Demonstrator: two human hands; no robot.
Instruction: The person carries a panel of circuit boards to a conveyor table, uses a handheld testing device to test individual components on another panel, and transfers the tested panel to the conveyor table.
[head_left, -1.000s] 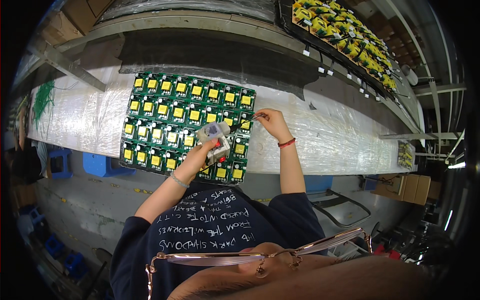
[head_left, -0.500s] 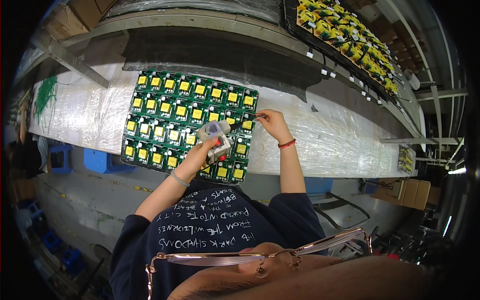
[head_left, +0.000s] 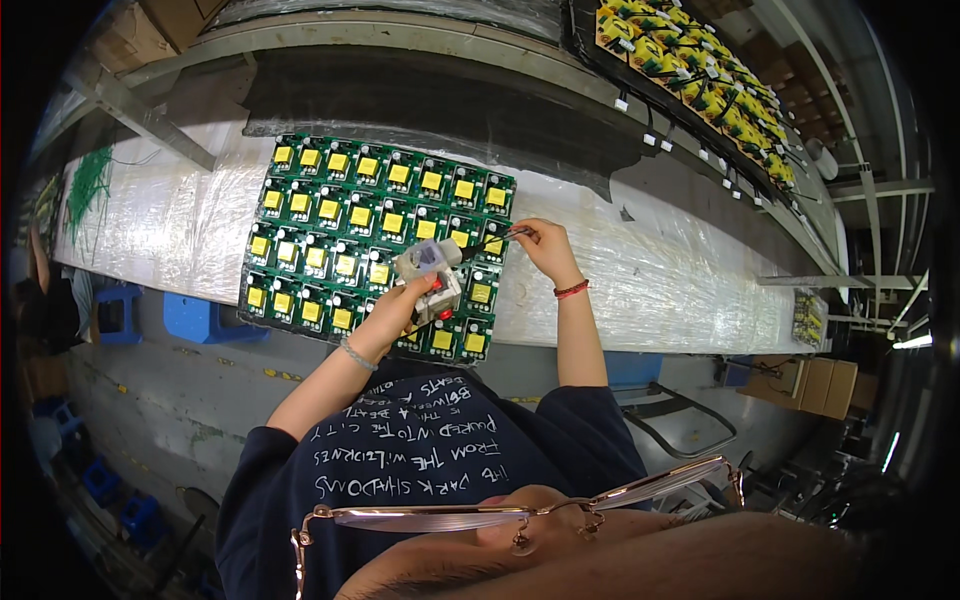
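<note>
My left hand (head_left: pixel 398 306) is closed round a white, blocky device (head_left: pixel 442 262) with red parts and a clear bluish section on top. It is held over a panel of green circuit boards (head_left: pixel 335 230), which carry yellow transformers in rows. To the right, my right hand (head_left: pixel 548 248) pinches a thin, dark, tweezer-like piece (head_left: pixel 503 238). Its far end reaches a dark part at the device's right side. Whether the two touch cannot be made out. The device hides some of the boards beneath it.
The panel lies on a table wrapped in clear film (head_left: pixel 610 290). Green wires (head_left: pixel 90 190) lie at the far left. A black sheet (head_left: pixel 400 110) runs along the back. A raised shelf at upper right holds many yellow components (head_left: pixel 690 75) with hanging white connectors. Blue stools (head_left: pixel 205 318) stand below the table.
Both hands keep nearly the same pose, the left on the device and the right on the thin piece. The panel appears slightly higher and further left in view.
</note>
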